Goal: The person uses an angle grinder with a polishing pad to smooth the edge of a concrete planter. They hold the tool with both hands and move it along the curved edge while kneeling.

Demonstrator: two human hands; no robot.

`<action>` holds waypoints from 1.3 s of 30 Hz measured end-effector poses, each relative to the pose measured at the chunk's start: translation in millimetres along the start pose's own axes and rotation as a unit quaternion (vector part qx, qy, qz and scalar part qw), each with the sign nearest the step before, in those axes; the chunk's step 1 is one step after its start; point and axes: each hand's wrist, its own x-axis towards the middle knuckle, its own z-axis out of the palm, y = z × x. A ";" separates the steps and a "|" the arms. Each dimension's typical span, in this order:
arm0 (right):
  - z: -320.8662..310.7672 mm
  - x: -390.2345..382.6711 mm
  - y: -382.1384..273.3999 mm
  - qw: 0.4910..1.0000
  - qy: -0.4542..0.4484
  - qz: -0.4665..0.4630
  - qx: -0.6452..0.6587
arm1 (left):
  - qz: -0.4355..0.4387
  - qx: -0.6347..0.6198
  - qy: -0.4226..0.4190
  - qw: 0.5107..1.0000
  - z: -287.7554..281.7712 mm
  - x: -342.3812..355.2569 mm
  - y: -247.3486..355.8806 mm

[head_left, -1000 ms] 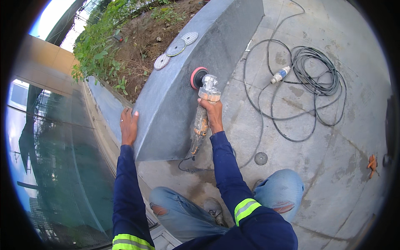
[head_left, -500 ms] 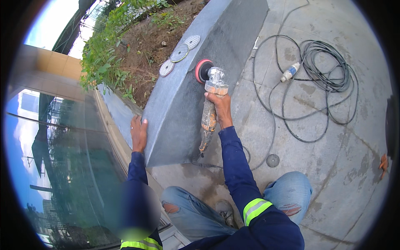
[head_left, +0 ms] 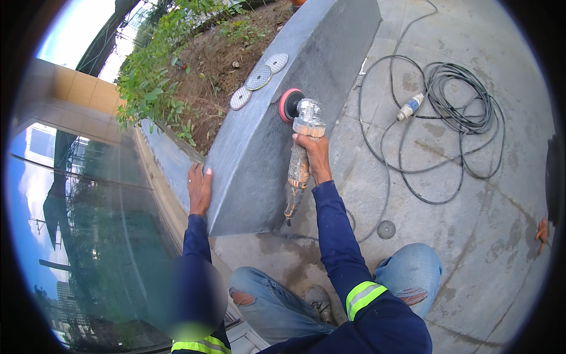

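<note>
My right hand (head_left: 314,154) grips an angle grinder (head_left: 298,177) with worn orange markings and a red-rimmed backing pad (head_left: 290,105), held against the dark grey side of a concrete wall (head_left: 265,159) just below its top edge. My left hand (head_left: 200,186) rests at the wall's left edge near its lower end, fingers extended and holding nothing. Three round, light polishing pads (head_left: 259,76) lie in a row on the wall's top, above and left of the grinder.
A soil bed (head_left: 200,71) with plants lies behind the wall. Glass panels (head_left: 88,236) stand at left. On the paving, a coiled black cable (head_left: 463,118) with a connector (head_left: 410,107) lies right, near a small round disc (head_left: 386,229). An orange object (head_left: 541,236) lies far right. My bent knees are below.
The scene has shifted right and slightly down in view. The grinder in my right hand has moved a little up the wall face. My left hand stays at the edge.
</note>
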 end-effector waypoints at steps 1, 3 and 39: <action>-0.7 -3.8 3.5 1.000 0.012 0.005 -0.001 | -0.004 -0.002 0.001 1.000 0.6 0.0 -1.0; -0.7 -19.2 9.4 1.000 -0.004 0.017 -0.005 | -0.013 -0.004 0.000 1.000 0.5 -2.2 -3.0; -47.3 -75.5 81.0 0.989 0.056 0.105 0.083 | 0.048 -0.020 -0.023 0.998 -4.6 -82.6 57.6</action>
